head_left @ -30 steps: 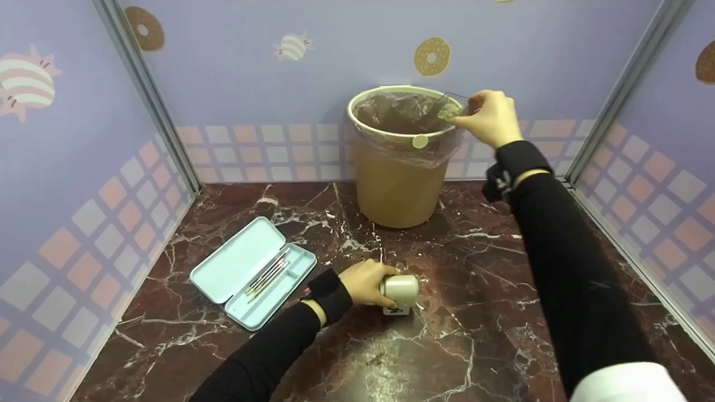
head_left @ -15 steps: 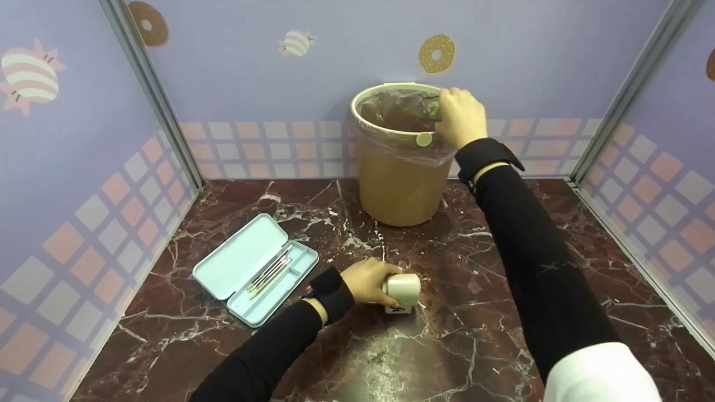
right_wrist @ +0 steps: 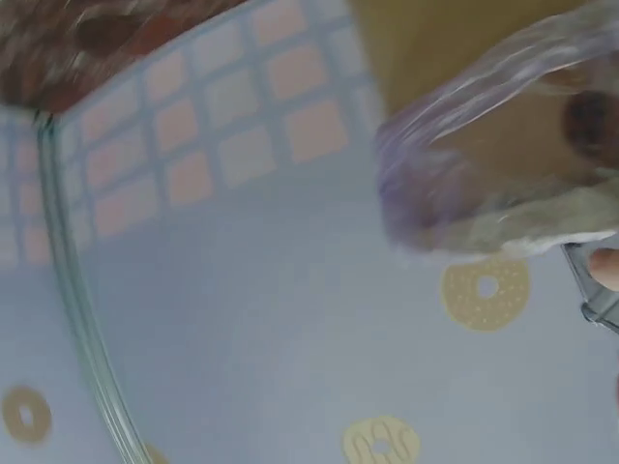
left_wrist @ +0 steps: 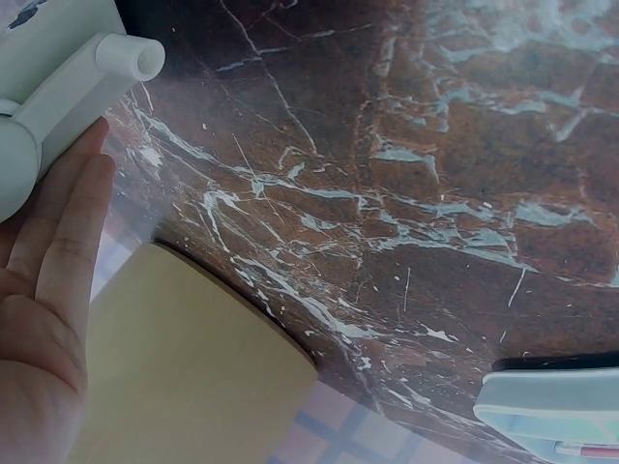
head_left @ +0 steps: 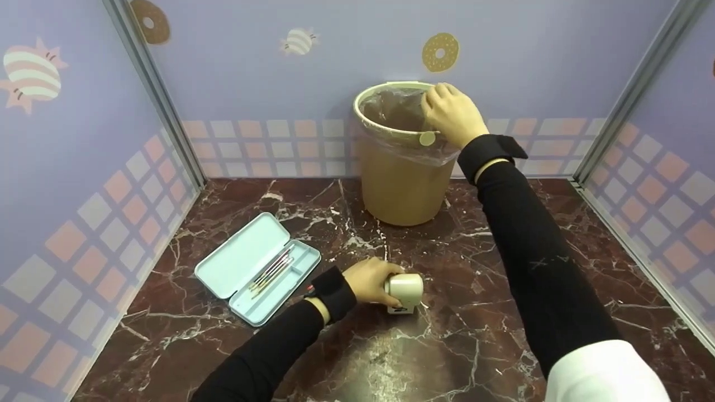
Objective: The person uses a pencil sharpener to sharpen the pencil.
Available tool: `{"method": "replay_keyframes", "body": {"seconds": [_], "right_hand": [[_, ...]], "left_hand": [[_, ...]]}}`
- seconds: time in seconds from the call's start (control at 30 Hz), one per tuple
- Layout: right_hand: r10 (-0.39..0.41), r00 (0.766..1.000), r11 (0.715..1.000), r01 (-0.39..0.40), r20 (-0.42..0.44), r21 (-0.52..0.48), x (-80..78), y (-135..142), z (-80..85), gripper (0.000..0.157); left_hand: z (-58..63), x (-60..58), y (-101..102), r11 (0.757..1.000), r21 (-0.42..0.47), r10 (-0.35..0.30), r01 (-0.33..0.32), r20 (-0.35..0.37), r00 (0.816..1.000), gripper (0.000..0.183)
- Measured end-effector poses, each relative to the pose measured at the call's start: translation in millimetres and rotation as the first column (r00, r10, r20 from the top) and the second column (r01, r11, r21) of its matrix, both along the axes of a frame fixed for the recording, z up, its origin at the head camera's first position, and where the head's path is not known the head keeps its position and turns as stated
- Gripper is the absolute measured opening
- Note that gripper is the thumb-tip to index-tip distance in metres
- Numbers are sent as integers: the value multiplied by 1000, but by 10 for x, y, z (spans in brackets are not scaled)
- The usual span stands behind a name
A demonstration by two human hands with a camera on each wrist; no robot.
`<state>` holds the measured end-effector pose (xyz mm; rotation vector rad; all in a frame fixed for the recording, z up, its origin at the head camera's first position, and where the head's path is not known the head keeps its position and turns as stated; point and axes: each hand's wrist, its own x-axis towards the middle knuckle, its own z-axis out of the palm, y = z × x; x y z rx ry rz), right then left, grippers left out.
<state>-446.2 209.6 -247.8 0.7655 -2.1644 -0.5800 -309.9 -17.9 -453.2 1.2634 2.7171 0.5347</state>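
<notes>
My left hand (head_left: 371, 282) grips a cream crank pencil sharpener (head_left: 408, 287) standing on the marble tabletop. The left wrist view shows its crank handle (left_wrist: 68, 87) close up, with my fingers (left_wrist: 70, 242) along its side. Over the right part of the bin's opening, my right hand (head_left: 455, 114) bends down at the rim. It holds a clear plastic shavings drawer (right_wrist: 588, 290), of which a corner shows in the right wrist view. From the head view my hand hides the drawer. The tan waste bin (head_left: 405, 190) has a clear bag (head_left: 391, 103) folded over its rim.
A pale blue pencil case (head_left: 243, 254) lies unfolded left of my left hand, with several pencils (head_left: 273, 273) in its tray. Small shavings are scattered before the bin. Purple patterned walls (head_left: 240, 67) enclose the table at the back and both sides.
My right hand has moved left over the bin and turned down, carrying the drawer out of the head view's sight; its green shavings no longer show. My left hand keeps holding the sharpener.
</notes>
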Motion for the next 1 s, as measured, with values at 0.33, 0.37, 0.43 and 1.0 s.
{"method": "replay_keyframes", "body": {"seconds": [0.33, 0.37, 0.43, 1.0], "right_hand": [[178, 970, 961, -135, -166, 242, -46, 16, -13, 24], [194, 966, 955, -146, -171, 257, -48, 14, -17, 24], [217, 960, 947, -163, -179, 277, -55, 13, -23, 24], [234, 956, 960, -199, -176, 198, -59, 52, -95, 24]], "left_hand": [[-5, -8, 1, 1000, 5, 4, -4, 11, 1000, 45], [-5, -6, 0, 1000, 6, 5, -5, 14, 1000, 45], [-1, -3, -3, 1000, 9, 5, -5, 14, 1000, 45], [-17, -15, 1, 1000, 11, 11, -11, 31, 999, 45]]}}
